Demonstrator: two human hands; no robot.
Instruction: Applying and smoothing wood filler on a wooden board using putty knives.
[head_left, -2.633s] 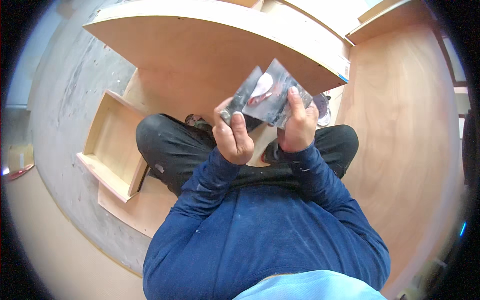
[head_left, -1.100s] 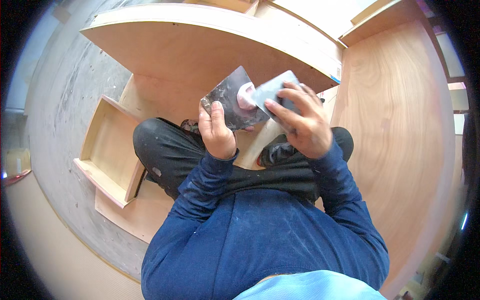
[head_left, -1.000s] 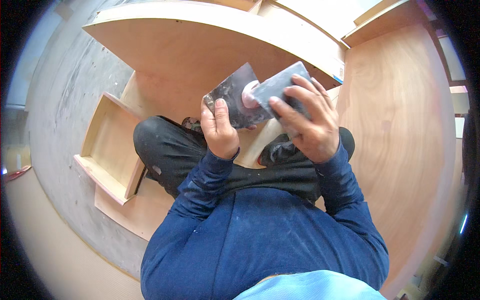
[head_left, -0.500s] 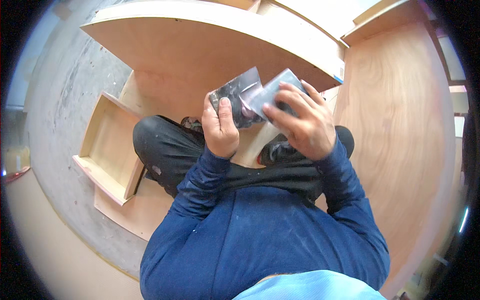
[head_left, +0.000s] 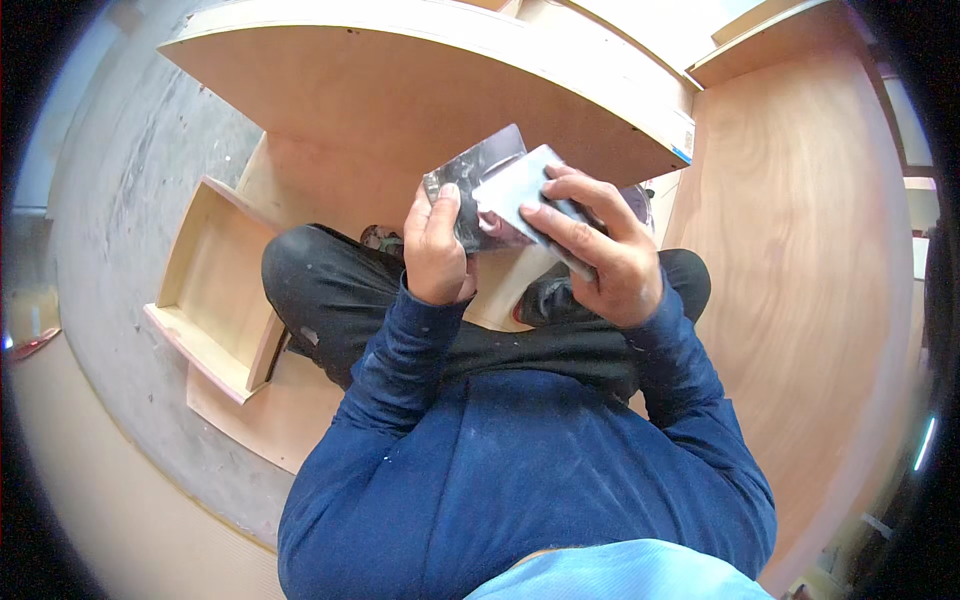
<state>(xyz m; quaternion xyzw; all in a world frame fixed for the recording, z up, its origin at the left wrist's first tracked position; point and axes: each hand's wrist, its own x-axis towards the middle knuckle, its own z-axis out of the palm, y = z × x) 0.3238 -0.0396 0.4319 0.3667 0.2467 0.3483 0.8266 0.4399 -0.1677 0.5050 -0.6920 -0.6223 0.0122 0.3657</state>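
Note:
In front of my lap my left hand (head_left: 436, 248) grips a dark, glossy flat plate (head_left: 462, 188) by its left edge, thumb on top. My right hand (head_left: 618, 252) is closed on a flat grey scraper (head_left: 520, 188), with the fingers over its face and the thumb hidden beneath. The scraper's left edge overlaps the dark plate and seems to touch it. A smear of pinkish paste (head_left: 491, 222) shows on the plate beside that edge.
I sit cross-legged between wooden pieces. A long curved plywood panel (head_left: 420, 85) stands ahead. An open wooden tray-like box (head_left: 225, 290) lies left, on the grey floor (head_left: 150, 250) side. A broad wooden board (head_left: 790, 250) extends along my right.
The scraper in my right hand has turned and slid left, further over the dark plate. The dark plate has tilted slightly in my left hand, its far corner shifting right.

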